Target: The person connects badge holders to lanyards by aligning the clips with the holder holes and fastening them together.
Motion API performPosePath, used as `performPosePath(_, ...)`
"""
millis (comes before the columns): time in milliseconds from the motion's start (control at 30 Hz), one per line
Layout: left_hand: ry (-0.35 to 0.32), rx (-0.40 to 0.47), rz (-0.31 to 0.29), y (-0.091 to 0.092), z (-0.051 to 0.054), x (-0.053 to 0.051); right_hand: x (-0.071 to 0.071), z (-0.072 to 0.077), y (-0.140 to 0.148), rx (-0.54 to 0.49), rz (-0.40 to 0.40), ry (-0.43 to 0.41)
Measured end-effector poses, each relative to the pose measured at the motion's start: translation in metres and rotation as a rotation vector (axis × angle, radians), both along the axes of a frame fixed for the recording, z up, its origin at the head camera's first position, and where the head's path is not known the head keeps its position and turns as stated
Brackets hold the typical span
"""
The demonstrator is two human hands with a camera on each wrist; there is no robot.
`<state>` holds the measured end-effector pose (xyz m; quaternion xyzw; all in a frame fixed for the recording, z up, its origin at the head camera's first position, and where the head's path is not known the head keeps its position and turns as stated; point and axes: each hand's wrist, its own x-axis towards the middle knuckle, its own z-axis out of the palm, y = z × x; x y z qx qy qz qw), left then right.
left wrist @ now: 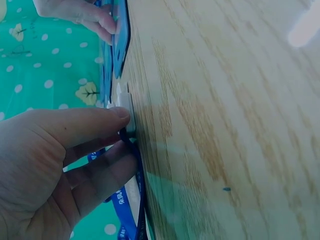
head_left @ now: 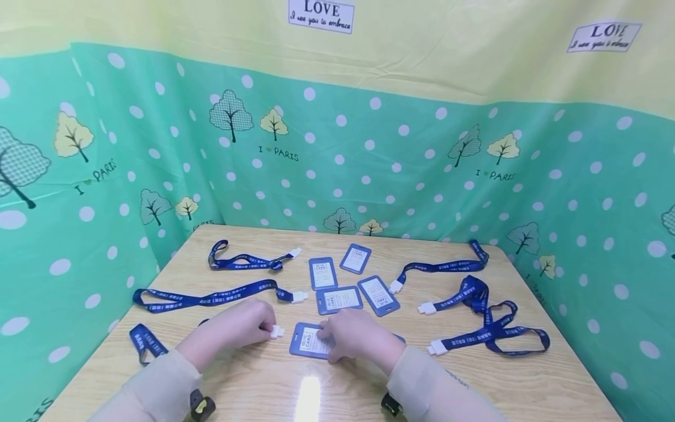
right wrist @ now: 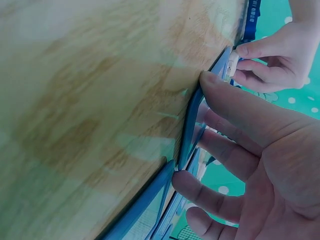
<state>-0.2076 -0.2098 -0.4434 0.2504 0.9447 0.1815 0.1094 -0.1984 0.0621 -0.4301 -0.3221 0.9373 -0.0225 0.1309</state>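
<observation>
My left hand (head_left: 248, 322) pinches the white plastic clip (head_left: 276, 332) of a blue lanyard (left wrist: 125, 212) between thumb and fingers, low over the table. My right hand (head_left: 350, 334) grips a blue ID card holder (head_left: 302, 346) with its thumb on the near edge and fingers across it. The holder lies on the table, its slotted end facing the clip; a gap separates the two in the head view. Part of another blue card holder (head_left: 401, 338) shows past the right hand, mostly covered by it.
Several more card holders (head_left: 340, 299) lie mid-table beyond the hands. Blue lanyards with white clips lie on the left (head_left: 211, 298) and on the right (head_left: 464, 340). A patterned green and yellow curtain (head_left: 337, 176) surrounds the wooden table (head_left: 263, 387).
</observation>
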Motion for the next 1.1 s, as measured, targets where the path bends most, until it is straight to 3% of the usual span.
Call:
performPosePath(500,0.021,0.03,-0.033,-0.0019,-0.0023,0.0016,0.0036,0.0046,-0.0008,0.019,-0.003,-0.008)
performPosePath(800,0.035,0.01,-0.018,0.0001,-0.0007,0.0077,0.003,0.0043,0.0002,-0.034,-0.009,-0.058)
performPosePath(1100,0.054,-0.017,-0.041,0.0014,0.001,0.0086,0.0009,0.0019,-0.0003,-0.036,-0.011,-0.063)
